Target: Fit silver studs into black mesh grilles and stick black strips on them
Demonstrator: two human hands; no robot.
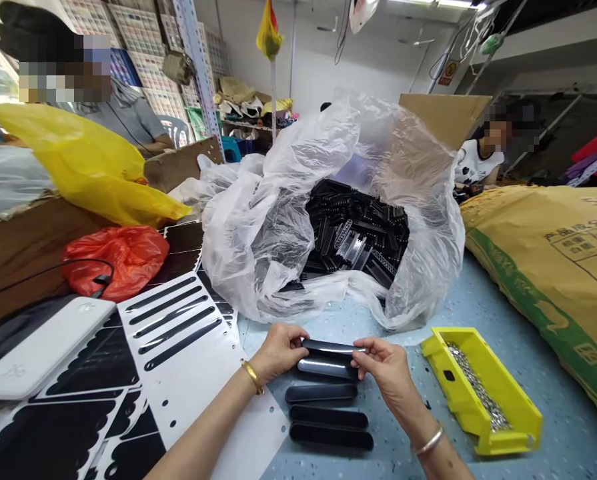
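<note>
My left hand (277,348) and my right hand (384,363) pinch the two ends of a narrow black strip (331,347), held level just above the blue table (488,313). A second glossy strip (325,366) lies right under it, touching my fingers. Three more black strips (328,417) lie in a row below, nearest me. Behind my hands a big clear plastic bag (268,227) gapes open on a heap of black perforated parts (361,230).
A yellow bin (458,393) of small metal pieces sits right of my right hand. White sticker sheets (178,333) with black strips lie at left, beside a white device (38,347), a red bag (121,257) and a yellow bag (88,160). A tan sack (553,267) fills the right. Two people sit beyond.
</note>
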